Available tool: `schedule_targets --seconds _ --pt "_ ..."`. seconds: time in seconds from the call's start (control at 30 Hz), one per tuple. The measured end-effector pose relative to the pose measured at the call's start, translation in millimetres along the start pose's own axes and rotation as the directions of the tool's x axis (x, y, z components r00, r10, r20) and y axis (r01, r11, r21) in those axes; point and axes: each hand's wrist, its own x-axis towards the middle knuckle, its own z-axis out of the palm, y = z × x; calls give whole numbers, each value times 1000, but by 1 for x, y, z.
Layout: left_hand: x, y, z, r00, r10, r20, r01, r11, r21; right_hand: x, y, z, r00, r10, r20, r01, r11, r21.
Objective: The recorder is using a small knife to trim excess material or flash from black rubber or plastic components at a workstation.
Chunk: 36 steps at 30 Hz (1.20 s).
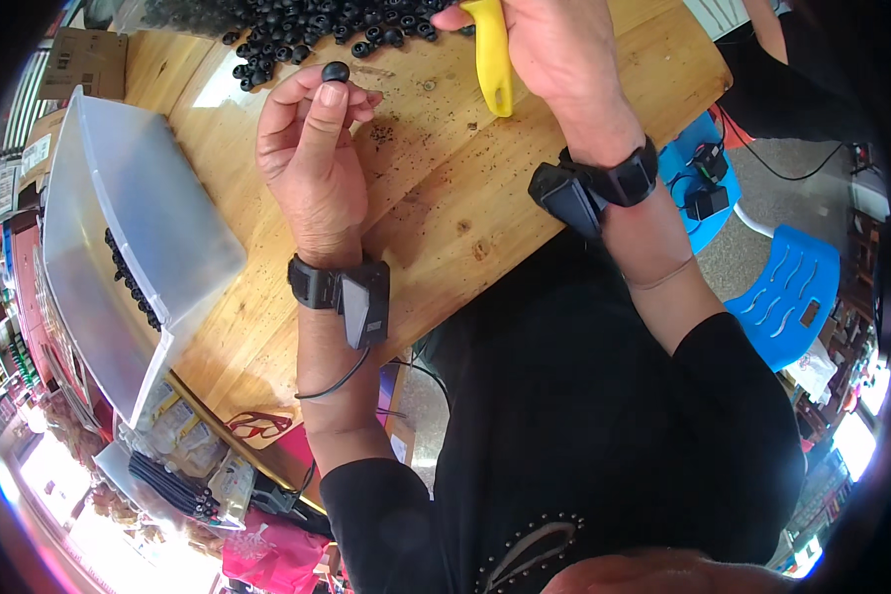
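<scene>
The left hand [312, 173] there pinches a black ball [336, 71] between thumb and fingers, over the bench [445, 213]. The right hand [567, 54] grips a yellow handle [491, 59]; how tightly its fingers curl, I can't tell. Beyond lies a black heap [356, 28].

We counted two bare hands: one left hand [312, 168] and one right hand [569, 64]. Between them we found one black round piece [336, 72] and one yellow handle [492, 64]. The heaped black pieces [307, 25] beyond were dozens — they overlapped too much for us to number exactly. We tallied two black wrist devices [364, 307], one wooden table [436, 252], one translucent plastic bin [139, 148] and one pink bag [272, 549]. To the right, we made out one blue chair [787, 297] and two black power adapters [706, 203] — plus one other person [767, 35], partly visible.
</scene>
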Motion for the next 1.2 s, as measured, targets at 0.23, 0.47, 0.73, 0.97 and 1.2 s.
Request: schedule_targets --seconds 0.23,0.47,0.73,0.97,1.2 --pt "-7 11 14 987 117 -112 -87 966 243 21 13 -32 994 105 3 -99 930 354" --pt "-17 80 39 886 460 -53 -370 773 516 10 9 -56 982 188 35 -186 900 395" --pt "-13 186 -26 839 536 98 27 -220 975 -8 2 -100 995 95 -33 -71 902 426" --pt "-6 199 -56 869 453 198 108 -565 818 -26 5 -104 984 177 29 -160 796 583" --pt "-10 110 26 760 405 508 -391 -338 856 -23 20 -123 927 287 241 -364 531 765"
